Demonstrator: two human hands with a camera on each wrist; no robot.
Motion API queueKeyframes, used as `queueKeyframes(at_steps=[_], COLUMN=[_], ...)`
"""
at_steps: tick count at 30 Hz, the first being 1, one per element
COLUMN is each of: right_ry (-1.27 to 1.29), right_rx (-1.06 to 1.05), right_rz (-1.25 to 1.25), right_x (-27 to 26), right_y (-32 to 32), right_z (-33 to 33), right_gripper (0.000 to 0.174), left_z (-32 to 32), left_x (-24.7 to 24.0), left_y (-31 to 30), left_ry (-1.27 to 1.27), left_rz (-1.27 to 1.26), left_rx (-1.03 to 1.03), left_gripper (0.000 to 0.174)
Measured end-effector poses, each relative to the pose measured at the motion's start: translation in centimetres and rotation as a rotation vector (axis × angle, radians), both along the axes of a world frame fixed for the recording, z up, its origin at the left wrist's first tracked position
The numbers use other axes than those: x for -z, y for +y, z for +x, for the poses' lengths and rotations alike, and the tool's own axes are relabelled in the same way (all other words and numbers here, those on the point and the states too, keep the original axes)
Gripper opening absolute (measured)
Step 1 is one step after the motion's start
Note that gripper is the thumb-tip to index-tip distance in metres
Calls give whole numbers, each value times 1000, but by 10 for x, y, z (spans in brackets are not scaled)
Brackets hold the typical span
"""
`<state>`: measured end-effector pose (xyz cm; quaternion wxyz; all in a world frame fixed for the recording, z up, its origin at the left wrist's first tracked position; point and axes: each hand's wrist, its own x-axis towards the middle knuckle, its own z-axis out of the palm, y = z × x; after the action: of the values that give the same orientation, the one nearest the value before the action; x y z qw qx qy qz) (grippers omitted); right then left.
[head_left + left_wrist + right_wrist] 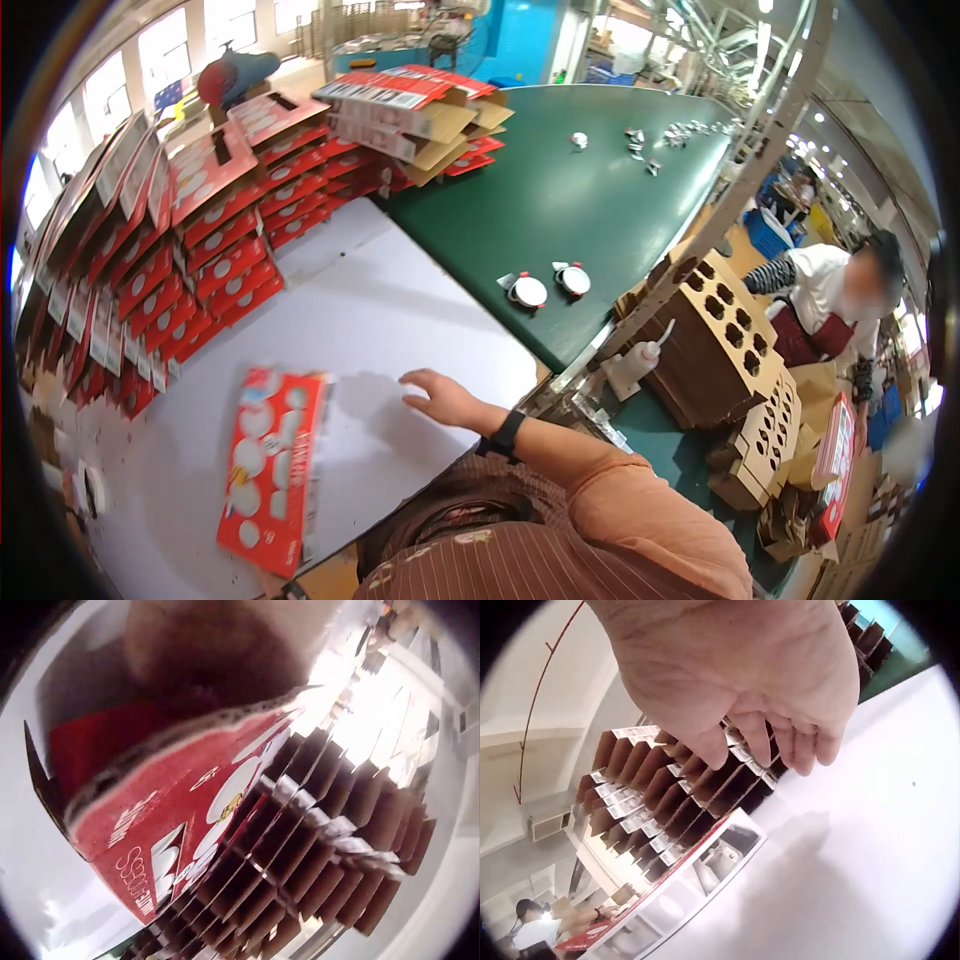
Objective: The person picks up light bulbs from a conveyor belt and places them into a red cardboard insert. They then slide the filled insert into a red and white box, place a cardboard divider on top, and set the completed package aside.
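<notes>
Right hand (445, 400): empty, fingers loose, apart from box. Left hand (217, 652): blurred at box edge; grip cannot be told. Red box (268, 470): over white tabletop (400, 300); probably best steadied by both long edges, lightly.

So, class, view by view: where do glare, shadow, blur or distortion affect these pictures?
Head view: curved distortion, sheen on the green belt, shadow on the white tabletop beside the right hand; left wrist view: glare at upper right, top dark, out of focus, the red carton blurred along its near edge; right wrist view: shadow across the tabletop.
</notes>
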<state>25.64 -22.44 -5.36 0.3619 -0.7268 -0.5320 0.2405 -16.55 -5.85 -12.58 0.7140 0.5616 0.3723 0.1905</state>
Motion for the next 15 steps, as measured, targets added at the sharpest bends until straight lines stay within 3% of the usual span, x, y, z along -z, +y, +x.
queueKeyframes(at_steps=[6, 8, 9, 12, 15], right_ry=[-164, -195, -273, -520, -731], right_rx=[138, 330, 441, 753, 1045], right_rz=[282, 380, 344, 452, 223], right_x=[-56, -73, -107, -134, -148], right_y=[-91, -130, -150, -221, -294], right_z=[24, 40, 42, 78, 114], right_gripper=[24, 21, 18, 22, 32], left_z=[-66, -115, -145, -166, -161], left_x=[16, 19, 23, 45, 51], left_y=[33, 25, 11, 1, 17], left_ry=[352, 504, 585, 748, 853], left_rz=[396, 505, 547, 708, 853], left_rx=[73, 45, 14, -20, 29], left_gripper=[30, 29, 29, 29, 30])
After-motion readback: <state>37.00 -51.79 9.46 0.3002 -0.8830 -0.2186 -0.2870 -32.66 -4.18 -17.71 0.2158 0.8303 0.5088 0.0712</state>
